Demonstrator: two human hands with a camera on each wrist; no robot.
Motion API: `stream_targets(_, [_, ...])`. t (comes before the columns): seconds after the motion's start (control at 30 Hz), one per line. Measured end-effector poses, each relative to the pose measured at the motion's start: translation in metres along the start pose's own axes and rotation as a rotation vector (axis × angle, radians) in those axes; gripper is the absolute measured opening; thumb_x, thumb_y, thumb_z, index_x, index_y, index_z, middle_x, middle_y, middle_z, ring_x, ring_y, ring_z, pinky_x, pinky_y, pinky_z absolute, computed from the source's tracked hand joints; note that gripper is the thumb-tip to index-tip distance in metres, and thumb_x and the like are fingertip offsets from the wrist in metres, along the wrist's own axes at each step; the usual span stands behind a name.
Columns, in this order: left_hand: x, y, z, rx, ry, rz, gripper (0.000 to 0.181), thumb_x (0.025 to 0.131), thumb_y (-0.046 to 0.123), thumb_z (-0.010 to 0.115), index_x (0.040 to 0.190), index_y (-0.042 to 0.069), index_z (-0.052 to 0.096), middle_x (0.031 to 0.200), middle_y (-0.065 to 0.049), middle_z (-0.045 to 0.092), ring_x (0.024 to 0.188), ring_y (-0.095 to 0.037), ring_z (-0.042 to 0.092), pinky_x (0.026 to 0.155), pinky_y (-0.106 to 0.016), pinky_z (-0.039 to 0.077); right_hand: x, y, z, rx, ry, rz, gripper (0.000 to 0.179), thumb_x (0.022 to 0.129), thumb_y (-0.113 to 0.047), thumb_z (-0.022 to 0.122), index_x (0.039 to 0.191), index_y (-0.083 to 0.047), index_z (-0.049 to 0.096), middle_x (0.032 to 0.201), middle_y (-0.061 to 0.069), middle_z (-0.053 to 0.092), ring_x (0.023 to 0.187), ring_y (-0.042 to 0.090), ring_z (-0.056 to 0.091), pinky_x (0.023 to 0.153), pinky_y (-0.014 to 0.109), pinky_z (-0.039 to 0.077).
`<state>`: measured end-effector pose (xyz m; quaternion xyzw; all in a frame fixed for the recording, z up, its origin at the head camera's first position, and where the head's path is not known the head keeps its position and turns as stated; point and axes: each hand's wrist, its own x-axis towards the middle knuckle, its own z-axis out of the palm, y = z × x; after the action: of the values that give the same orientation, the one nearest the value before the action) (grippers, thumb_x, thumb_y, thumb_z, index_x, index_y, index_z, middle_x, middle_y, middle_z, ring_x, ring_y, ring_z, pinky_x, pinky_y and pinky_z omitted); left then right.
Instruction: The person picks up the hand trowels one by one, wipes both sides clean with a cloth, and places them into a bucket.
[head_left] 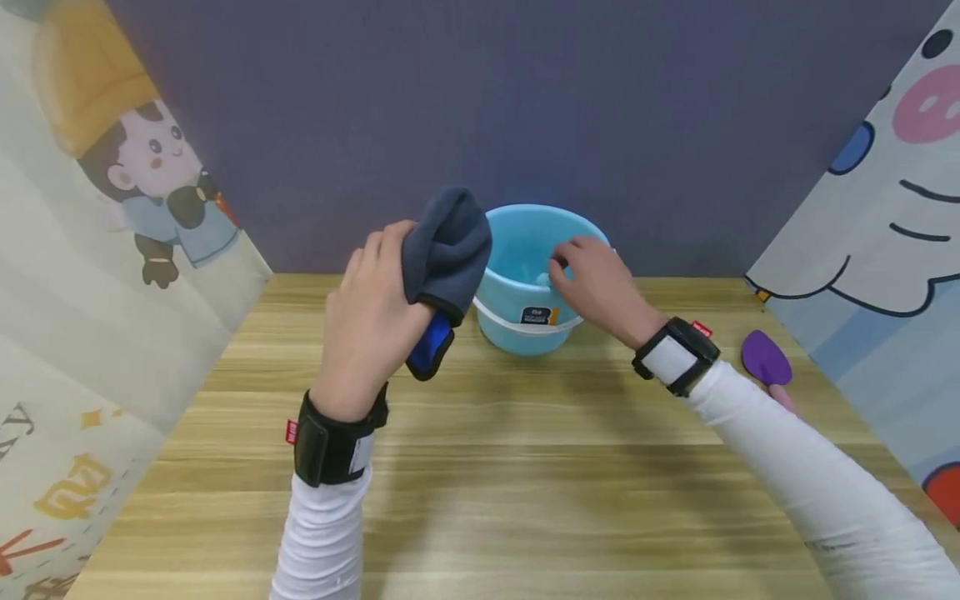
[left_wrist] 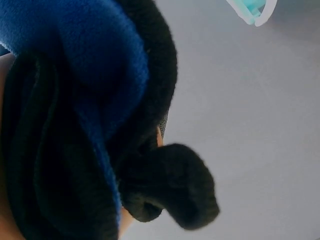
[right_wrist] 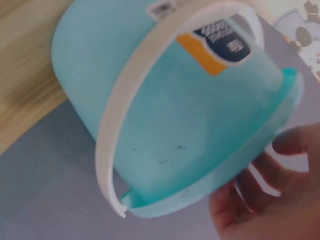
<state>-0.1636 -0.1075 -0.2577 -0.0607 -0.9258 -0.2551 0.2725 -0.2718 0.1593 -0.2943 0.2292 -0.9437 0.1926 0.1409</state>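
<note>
A soft dark-grey and blue cloth (head_left: pixel 447 250) is bunched in my left hand (head_left: pixel 375 312), which grips it in the air to the left of the bucket. Up close in the left wrist view, the cloth (left_wrist: pixel 107 65) shows fuzzy blue fabric with dark edging, and it hides most of the fingers. The light-blue bucket (head_left: pixel 501 307) stands upright by the back wall. My right hand (head_left: pixel 597 279) is over its right front rim, fingers loosely bent toward the opening. In the right wrist view these fingers (right_wrist: pixel 267 172) overlap the rim, with nothing seen held between them.
The bucket's white handle (head_left: pixel 528 328) hangs down across its front. A purple scoop-shaped tool (head_left: pixel 767 358) with a pink handle lies at the right of the wooden table (head_left: pixel 480 483), partly behind the right sleeve. A dark wall (head_left: pixel 480 100) rises behind, with printed sheets at both sides.
</note>
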Motion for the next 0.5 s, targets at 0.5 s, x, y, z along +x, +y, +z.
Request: stream_targets(0.5, [-0.003, 0.004, -0.006, -0.002, -0.034, -0.001, 0.059, 0.096, 0.035, 0.064, 0.149, 0.016, 0.047, 0.141, -0.010, 0.059, 0.116, -0.033, 0.059, 0.079, -0.059, 0.055, -0.115, 0.049, -0.008, 0.029, 0.059, 0.231, 0.033, 0.104, -0.018, 0.045, 0.128, 0.000, 0.059, 0.116, 0.022, 0.061, 0.103, 0.037, 0.059, 0.078, 0.051, 0.048])
